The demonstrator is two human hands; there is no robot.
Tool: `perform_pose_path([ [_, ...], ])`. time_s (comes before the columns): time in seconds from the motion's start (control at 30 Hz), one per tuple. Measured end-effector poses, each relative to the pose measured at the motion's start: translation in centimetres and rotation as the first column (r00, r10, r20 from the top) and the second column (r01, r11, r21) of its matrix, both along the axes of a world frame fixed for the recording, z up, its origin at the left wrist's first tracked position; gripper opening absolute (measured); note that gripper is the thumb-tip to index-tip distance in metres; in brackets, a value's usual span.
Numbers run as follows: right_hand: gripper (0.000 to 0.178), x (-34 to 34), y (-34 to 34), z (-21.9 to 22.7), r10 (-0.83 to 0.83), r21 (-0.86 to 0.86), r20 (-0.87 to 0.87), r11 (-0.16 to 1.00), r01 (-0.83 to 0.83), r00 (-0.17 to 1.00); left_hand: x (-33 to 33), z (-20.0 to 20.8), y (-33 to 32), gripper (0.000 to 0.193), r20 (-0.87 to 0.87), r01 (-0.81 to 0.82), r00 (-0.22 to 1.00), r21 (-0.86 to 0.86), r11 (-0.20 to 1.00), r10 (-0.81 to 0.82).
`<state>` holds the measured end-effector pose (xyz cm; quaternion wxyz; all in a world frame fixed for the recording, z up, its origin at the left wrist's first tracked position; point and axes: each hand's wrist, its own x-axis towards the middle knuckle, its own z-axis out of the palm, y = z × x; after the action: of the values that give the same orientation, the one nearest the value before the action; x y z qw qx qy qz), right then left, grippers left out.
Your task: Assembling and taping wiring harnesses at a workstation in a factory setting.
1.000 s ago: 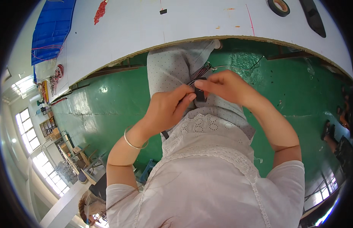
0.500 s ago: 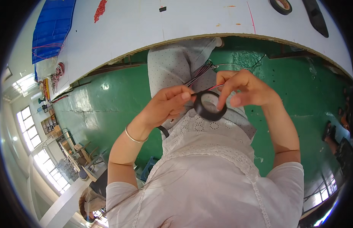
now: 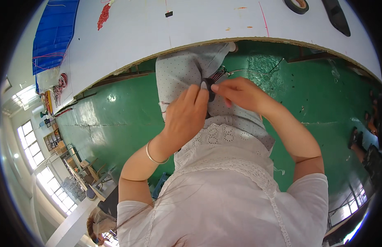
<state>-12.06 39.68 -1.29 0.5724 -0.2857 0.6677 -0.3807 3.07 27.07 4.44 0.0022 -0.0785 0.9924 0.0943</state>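
- Tape [image 3: 210,91]: black roll, tilted, between the two hands over the lap, on the near side of the table edge.
- Left hand [image 3: 186,110]: fingers bent and closed against the roll's left side; part of the grip is hidden behind the knuckles.
- Right hand [image 3: 240,94]: thumb and forefinger pinched at the roll's right edge, other fingers bent loosely; cannot tell whether a loose end of tape is also caught.
- Wires [image 3: 219,75]: thin bundle running from the roll toward the table, along the trousers [image 3: 178,68].
- Table [image 3: 199,24]: rough front edge, bowed by the lens, crosses beyond both hands, well apart from them.
- Room: green floor [image 3: 121,107] opens left of the lap and right of it, past each forearm; the tightest gap is between the hands, filled by the roll.
- On the table, far right: second roll [image 3: 297,5], just left of a dark blade-shaped piece [image 3: 336,17].
- Far left: blue sheet [image 3: 55,35] at the table's side edge, coiled wires [image 3: 60,85] near its lower end.
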Motion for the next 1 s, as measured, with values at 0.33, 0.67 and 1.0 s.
perform_pose_path([
  [0.33, 0.023, 2.1, 0.4, 1.7, -0.371, -0.206, 0.383, 0.858, 0.469, 0.846, 1.7, -0.5, -1.4, 0.02, 0.127, -0.229, 0.947, 0.912, 0.341, 0.295],
  [0.67, 0.022, -0.7, 1.8, 2.6, -0.174, -0.365, 0.212, 0.899, 0.243, 0.962, 1.7, 1.7, -2.9, 0.021, 0.557, -0.543, 0.825, 0.828, -0.142, 0.092],
  [1.0, 0.023, -0.1, -0.2, 1.3, -0.137, -0.179, 0.184, 0.969, 0.17, 0.973, 0.6, -0.2, -1.0, 0.017, -0.213, 0.074, 0.977, 0.245, 0.967, -0.021],
])
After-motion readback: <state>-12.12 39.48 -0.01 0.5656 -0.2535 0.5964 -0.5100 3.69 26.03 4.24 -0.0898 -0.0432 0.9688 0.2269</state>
